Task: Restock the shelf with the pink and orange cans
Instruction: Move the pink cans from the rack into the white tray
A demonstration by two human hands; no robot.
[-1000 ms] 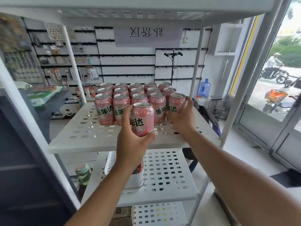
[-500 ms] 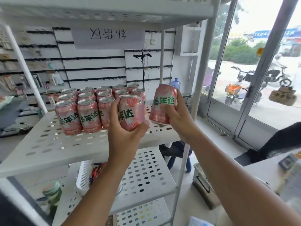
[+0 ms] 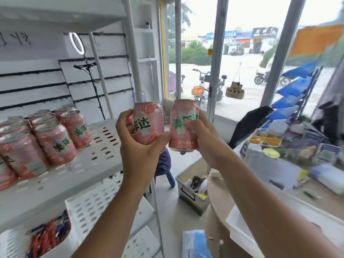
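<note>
Now our left hand (image 3: 141, 146) grips the left can (image 3: 149, 121), pink and orange with green lettering; the thumb lies across its lower front and the fingers curl round its far side. Our right hand (image 3: 202, 140) clasps the right can (image 3: 183, 127) of the same kind, with the thumb pressed over the green lettering and the fingers wrapped behind. Both cans are upright, tipped slightly, and held in the air just beside each other. A narrow gap shows between their upper halves; lower down, we cannot tell whether they touch.

Left of the left hand runs the white perforated shelf (image 3: 104, 146), and further left on it stand the stocked cans (image 3: 55, 138), the same pink and orange sort, packed close in rows. Both held cans hang past the shelf's right edge, apart from that group. Below the left forearm sits a lower shelf (image 3: 96, 198), and down to the left of it a white bin (image 3: 11, 241) holds red and purple packets.

Below the right hand, a grey crate (image 3: 188, 194) sits on the floor with blurred contents. Right of the right forearm, a pale bench (image 3: 260, 211) carries blurred goods. Beyond both hands is a glass door (image 3: 242, 81), with a scooter (image 3: 200, 90) parked outside.
</note>
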